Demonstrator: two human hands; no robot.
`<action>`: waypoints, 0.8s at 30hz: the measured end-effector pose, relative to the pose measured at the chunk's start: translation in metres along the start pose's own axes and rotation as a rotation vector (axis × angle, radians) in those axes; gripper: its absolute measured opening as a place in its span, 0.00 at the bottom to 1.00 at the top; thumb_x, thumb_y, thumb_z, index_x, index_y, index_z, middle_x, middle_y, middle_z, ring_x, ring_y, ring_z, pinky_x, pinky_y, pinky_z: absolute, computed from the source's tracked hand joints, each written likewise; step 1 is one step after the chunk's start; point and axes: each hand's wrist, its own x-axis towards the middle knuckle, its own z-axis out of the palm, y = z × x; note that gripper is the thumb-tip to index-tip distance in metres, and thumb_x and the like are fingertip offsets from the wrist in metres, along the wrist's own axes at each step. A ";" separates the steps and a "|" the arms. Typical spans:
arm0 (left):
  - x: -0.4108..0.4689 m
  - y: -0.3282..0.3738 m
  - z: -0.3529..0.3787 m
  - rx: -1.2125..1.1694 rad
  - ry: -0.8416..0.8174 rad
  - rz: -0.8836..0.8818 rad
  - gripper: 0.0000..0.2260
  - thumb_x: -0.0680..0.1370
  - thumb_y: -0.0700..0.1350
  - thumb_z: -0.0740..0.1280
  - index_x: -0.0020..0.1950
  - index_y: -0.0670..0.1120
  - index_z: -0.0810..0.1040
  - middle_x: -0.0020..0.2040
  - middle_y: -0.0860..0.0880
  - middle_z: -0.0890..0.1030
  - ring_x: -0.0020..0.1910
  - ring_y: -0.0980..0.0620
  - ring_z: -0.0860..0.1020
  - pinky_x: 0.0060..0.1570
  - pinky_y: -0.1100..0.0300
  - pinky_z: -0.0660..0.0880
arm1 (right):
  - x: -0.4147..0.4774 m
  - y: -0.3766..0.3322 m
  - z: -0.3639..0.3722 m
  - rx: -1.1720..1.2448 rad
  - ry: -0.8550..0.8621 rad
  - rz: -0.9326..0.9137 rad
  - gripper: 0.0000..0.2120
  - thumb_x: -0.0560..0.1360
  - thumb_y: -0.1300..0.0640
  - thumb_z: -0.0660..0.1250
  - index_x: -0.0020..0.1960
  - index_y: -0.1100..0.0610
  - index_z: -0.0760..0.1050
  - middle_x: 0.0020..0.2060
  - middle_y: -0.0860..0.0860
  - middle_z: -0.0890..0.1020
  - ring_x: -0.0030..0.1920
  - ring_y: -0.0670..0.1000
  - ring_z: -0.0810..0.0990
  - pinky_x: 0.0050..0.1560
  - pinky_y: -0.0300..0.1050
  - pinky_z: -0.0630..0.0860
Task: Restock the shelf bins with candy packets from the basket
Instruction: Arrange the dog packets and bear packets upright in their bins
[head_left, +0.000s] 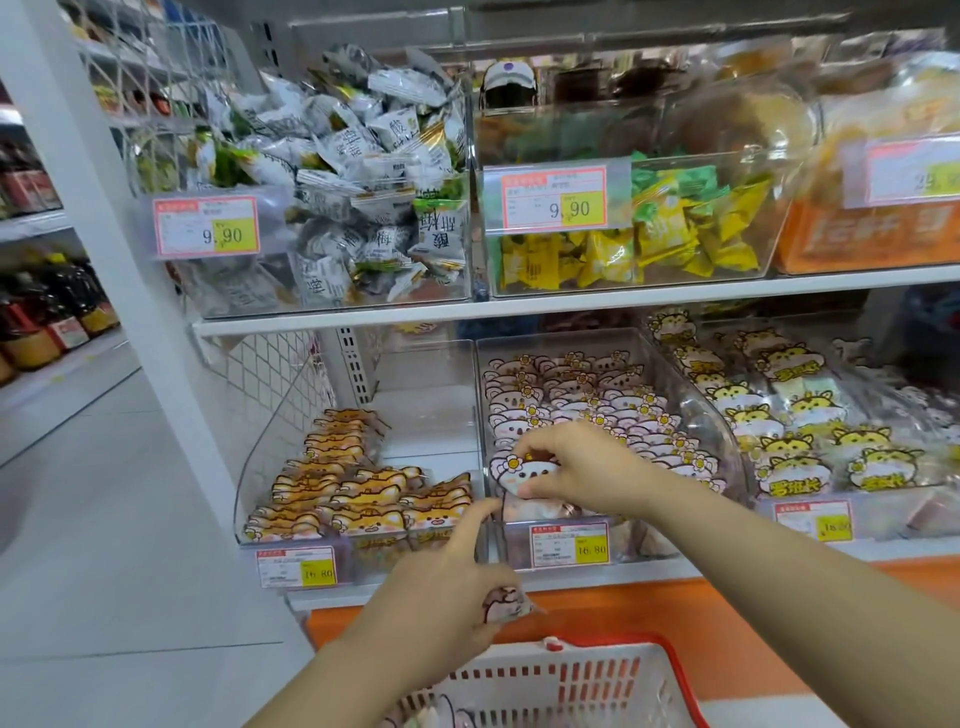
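My right hand (571, 462) pinches a pink animal-face candy packet (524, 473) at the front of the middle clear bin (691, 410) on the lower shelf, which is packed with rows of the same pink packets. My left hand (441, 597) hovers below the shelf edge with its forefinger stretched toward the bin and another pink packet (506, 603) tucked in its curled fingers. The red and white basket (597, 686) sits at the bottom of the view, under my left arm, with a few packets visible inside.
The left bin (260, 457) holds orange fox-face packets and the right bin (810, 431) yellow hamster-face ones. The upper shelf carries bins of white, yellow-green and orange snacks. Price tags line the shelf fronts. An aisle with bottles runs at the left.
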 end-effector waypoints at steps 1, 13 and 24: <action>-0.002 -0.001 0.000 0.006 0.004 0.004 0.13 0.80 0.58 0.64 0.64 0.62 0.75 0.78 0.59 0.36 0.43 0.48 0.81 0.45 0.56 0.74 | 0.001 -0.001 0.000 -0.043 -0.014 0.001 0.16 0.75 0.49 0.74 0.60 0.52 0.79 0.47 0.44 0.82 0.37 0.39 0.72 0.37 0.32 0.66; -0.003 0.000 -0.004 0.036 -0.062 0.019 0.15 0.80 0.56 0.65 0.67 0.61 0.74 0.78 0.62 0.35 0.51 0.46 0.81 0.55 0.52 0.76 | 0.010 -0.007 -0.002 -0.378 -0.237 0.076 0.17 0.73 0.51 0.74 0.57 0.58 0.78 0.48 0.53 0.81 0.50 0.56 0.79 0.49 0.50 0.77; -0.002 -0.002 0.001 0.022 -0.075 0.024 0.14 0.81 0.57 0.64 0.67 0.60 0.75 0.79 0.61 0.35 0.50 0.44 0.82 0.55 0.50 0.77 | 0.006 -0.004 -0.010 -0.176 -0.283 0.083 0.12 0.76 0.52 0.72 0.57 0.54 0.78 0.46 0.48 0.79 0.48 0.51 0.78 0.47 0.45 0.74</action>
